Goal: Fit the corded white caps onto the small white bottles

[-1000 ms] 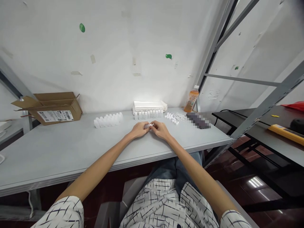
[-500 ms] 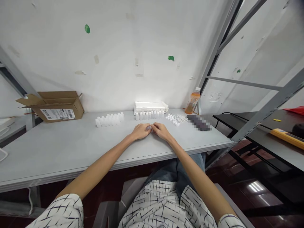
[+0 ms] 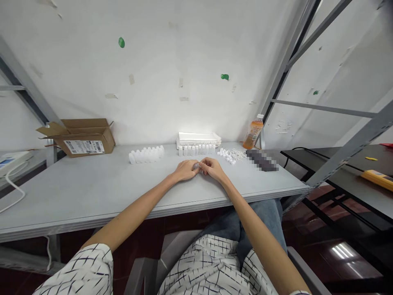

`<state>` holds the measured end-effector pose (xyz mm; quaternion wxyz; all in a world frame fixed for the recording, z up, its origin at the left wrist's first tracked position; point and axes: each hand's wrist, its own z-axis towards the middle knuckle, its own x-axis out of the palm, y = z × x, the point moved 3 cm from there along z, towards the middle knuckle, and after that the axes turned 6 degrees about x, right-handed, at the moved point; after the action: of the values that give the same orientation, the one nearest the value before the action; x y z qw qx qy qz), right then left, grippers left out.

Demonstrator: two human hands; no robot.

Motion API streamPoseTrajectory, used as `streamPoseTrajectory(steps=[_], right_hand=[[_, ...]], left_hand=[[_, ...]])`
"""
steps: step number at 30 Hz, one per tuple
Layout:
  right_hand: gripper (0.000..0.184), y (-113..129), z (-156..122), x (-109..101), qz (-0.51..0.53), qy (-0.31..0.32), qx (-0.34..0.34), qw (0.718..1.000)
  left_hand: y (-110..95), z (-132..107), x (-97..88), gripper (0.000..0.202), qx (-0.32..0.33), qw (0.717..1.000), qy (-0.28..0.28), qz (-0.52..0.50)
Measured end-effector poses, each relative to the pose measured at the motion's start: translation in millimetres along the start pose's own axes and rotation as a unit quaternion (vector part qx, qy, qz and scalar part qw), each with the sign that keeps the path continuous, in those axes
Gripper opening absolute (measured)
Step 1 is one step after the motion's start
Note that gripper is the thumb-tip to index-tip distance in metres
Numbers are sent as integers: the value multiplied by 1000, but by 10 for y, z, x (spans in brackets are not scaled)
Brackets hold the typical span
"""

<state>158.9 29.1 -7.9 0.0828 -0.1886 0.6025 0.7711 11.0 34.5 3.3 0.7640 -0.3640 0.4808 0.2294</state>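
My left hand (image 3: 184, 169) and my right hand (image 3: 213, 168) rest together on the grey table (image 3: 92, 192), fingers curled and touching. Between the fingertips sits a small white bottle (image 3: 195, 166), pinched by both hands. Beyond the hands stands a row of small white bottles (image 3: 197, 149) in front of a stack of white trays (image 3: 198, 138). A second row of white bottles (image 3: 146, 155) stands further left. A heap of small white caps (image 3: 231, 154) lies to the right of the hands.
An open cardboard box (image 3: 80, 136) stands at the back left by the wall. An orange drink bottle (image 3: 253, 132) stands at the back right beside a grey shelf post (image 3: 285, 61). A dark desk (image 3: 344, 172) lies to the right. A white cable (image 3: 12, 192) hangs at the left.
The view has shifted left, so everything sits a little further right in the picture. My hands stay together on the small bottle, with only slight finger movement.
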Motion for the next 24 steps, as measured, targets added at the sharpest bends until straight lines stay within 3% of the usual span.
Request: streamPoseTrajectory(steps=[12, 19, 24], right_hand=[[25, -37, 18, 12, 35, 30, 10, 999], [23, -71, 83, 53, 16, 21, 59, 998], [27, 29, 182, 165, 81, 33, 100, 991]], left_hand=[[7, -5, 9, 25, 3, 1000, 1, 4], [3, -3, 49, 27, -13, 999, 18, 31], [92, -6, -18, 29, -31, 999, 4, 26]])
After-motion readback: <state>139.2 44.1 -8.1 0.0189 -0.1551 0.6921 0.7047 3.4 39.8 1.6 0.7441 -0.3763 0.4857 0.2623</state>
